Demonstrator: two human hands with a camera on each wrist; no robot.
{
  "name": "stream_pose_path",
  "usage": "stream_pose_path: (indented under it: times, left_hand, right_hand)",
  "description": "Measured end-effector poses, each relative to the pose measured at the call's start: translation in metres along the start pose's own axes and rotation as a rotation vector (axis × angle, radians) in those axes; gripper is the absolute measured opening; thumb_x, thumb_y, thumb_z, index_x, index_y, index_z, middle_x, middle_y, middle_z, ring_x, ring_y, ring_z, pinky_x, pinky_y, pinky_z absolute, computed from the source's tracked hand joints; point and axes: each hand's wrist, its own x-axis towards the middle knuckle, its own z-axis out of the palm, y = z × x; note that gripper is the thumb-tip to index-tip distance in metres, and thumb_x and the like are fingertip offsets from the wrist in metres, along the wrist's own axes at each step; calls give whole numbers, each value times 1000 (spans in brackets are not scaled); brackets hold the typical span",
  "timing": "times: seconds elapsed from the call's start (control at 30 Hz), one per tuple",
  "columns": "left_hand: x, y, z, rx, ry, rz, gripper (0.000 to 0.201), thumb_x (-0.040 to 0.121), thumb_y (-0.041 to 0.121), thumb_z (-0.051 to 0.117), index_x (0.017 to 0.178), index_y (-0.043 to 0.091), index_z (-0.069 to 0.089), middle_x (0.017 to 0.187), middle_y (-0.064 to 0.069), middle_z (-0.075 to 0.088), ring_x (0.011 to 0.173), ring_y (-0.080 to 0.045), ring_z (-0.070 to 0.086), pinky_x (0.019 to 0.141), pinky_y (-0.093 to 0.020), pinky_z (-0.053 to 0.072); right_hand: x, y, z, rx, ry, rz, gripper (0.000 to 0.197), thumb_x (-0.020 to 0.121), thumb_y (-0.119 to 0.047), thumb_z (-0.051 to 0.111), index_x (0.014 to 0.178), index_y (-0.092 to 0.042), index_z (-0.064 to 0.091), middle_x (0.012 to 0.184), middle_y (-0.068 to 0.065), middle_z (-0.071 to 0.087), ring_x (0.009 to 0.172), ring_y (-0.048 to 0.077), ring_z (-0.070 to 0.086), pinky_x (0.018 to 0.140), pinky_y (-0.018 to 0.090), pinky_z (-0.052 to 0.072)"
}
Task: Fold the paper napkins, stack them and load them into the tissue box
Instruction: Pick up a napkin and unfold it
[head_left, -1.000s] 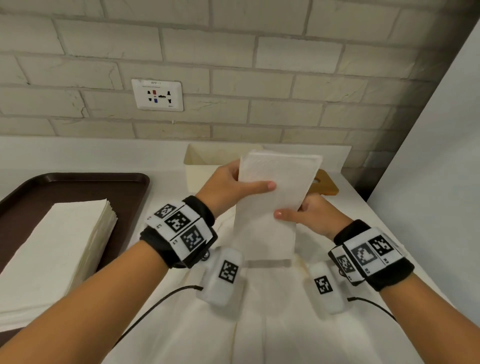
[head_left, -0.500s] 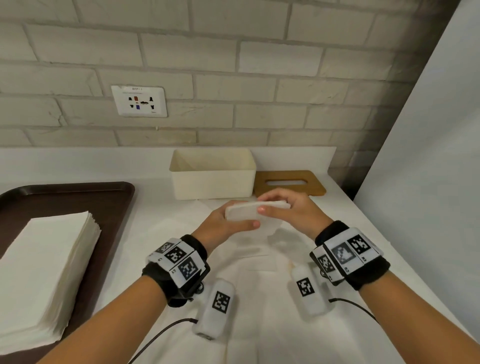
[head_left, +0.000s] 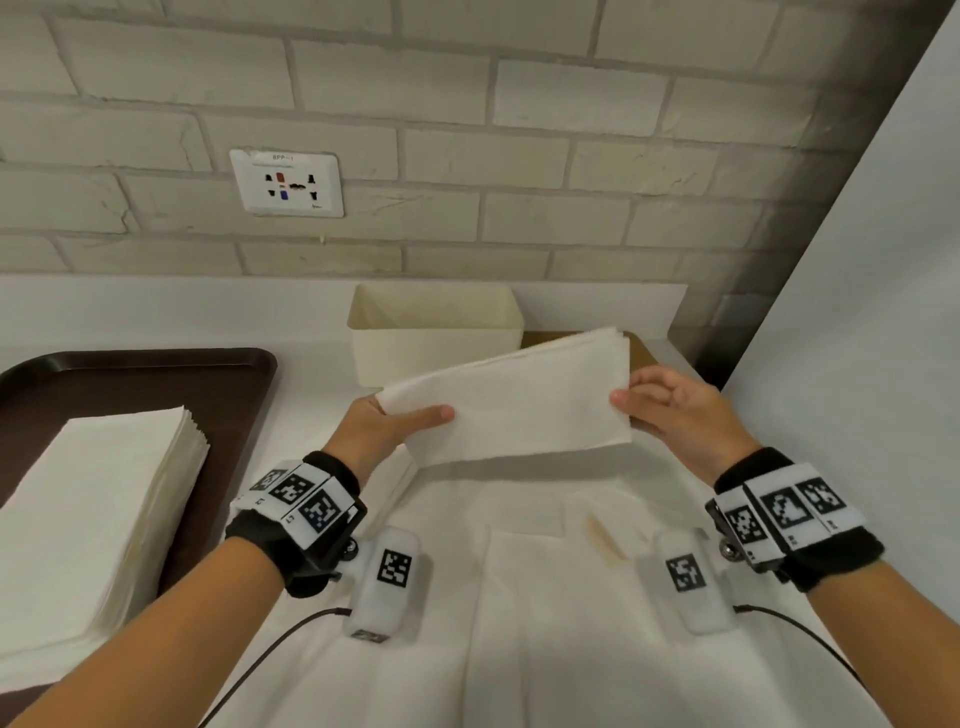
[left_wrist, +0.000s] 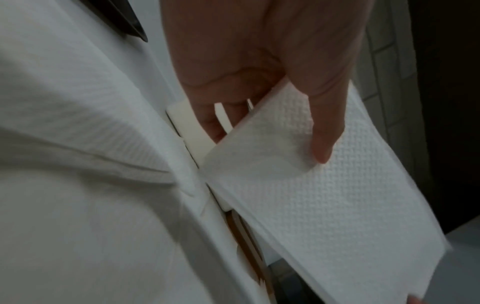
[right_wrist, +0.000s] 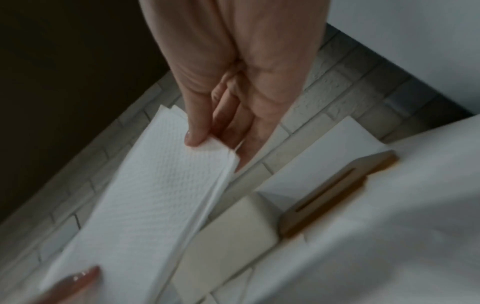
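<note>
A stack of folded white napkins (head_left: 514, 400) hangs in the air in front of the cream tissue box (head_left: 436, 332), tilted up to the right. My left hand (head_left: 384, 426) pinches its left end, thumb on top (left_wrist: 322, 131). My right hand (head_left: 670, 410) pinches the right end (right_wrist: 205, 142). The napkin stack (left_wrist: 324, 205) (right_wrist: 145, 205) shows several layered edges. The box stands open and looks empty. Its wooden lid (right_wrist: 335, 191) with a slot lies to the right of the box, mostly hidden behind the napkins in the head view.
A dark brown tray (head_left: 130, 374) at the left holds a thick pile of unfolded napkins (head_left: 88, 519). A white cloth (head_left: 545, 597) with a small brown stain covers the counter near me. A brick wall with a socket (head_left: 288, 182) stands behind; a white panel closes the right.
The napkin stack went from upright to flat and low between both hands, and is now raised again, held lengthwise at both ends in front of the box.
</note>
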Motion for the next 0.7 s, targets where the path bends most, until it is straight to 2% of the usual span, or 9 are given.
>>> stream_pose_path:
  times: [0.1,0.17,0.23,0.33,0.43,0.5,0.53,0.6,0.7]
  left_hand:
    - [5,-11,-3,101,-34,-20,35,73,10,76,106,3,67,107,-13,70,103,-28,65,96,-38,49]
    - [6,-22,-3,232,-99,-58,40,68,17,80,105,8,68,105,-12,71,102,-29,66,98,-42,48]
    - [8,-33,-1,330,-141,-105,48,64,25,83,107,11,68,105,-10,71,103,-27,65,99,-42,47]
    - [11,-39,0,358,-165,-145,48,66,22,83,110,11,67,106,-9,71,104,-26,64,100,-41,46]
    - [17,-39,0,381,-172,-136,74,45,42,86,111,15,66,106,-6,71,103,-24,64,101,-43,46]
    - [21,-37,-1,387,-161,-130,88,35,51,83,113,15,64,108,-5,70,105,-22,63,101,-42,46]
    - [23,-35,0,384,-155,-117,88,34,51,82,112,15,65,107,-5,70,104,-21,64,101,-41,46]
    - [23,-30,-1,355,-134,-74,78,39,47,83,107,14,68,104,-5,72,101,-21,66,99,-40,47]
    - [24,-24,-4,291,-125,-43,48,61,26,85,105,13,69,102,-5,73,99,-20,67,98,-40,48]
  right_hand:
    - [-3,24,-4,-102,-52,95,16,78,-3,67,88,-14,62,79,-2,74,78,12,68,80,23,55]
    - [-4,39,-2,-141,-129,187,24,76,2,68,94,-14,61,88,1,71,83,13,66,82,22,54]
    - [-5,49,2,-179,-201,259,31,75,5,68,96,-16,59,94,1,67,85,9,64,74,14,54]
    - [-3,56,6,-241,-242,311,31,76,1,70,101,-13,60,97,1,66,84,6,62,65,8,52]
    - [2,49,11,-368,-266,334,19,76,-10,73,93,-13,64,83,-7,65,76,2,60,60,7,46]
    - [8,46,15,-435,-279,330,26,74,-16,75,98,-12,65,88,-5,65,82,6,60,69,11,45]
    - [12,45,17,-446,-268,318,32,73,-18,76,101,-11,64,92,-4,65,87,10,60,73,14,45]
    - [17,40,21,-415,-229,294,32,73,-18,76,102,-11,64,95,-2,66,93,14,61,79,19,48]
    - [23,37,24,-298,-203,288,30,73,-14,76,102,-11,67,104,5,70,101,18,64,98,31,47]
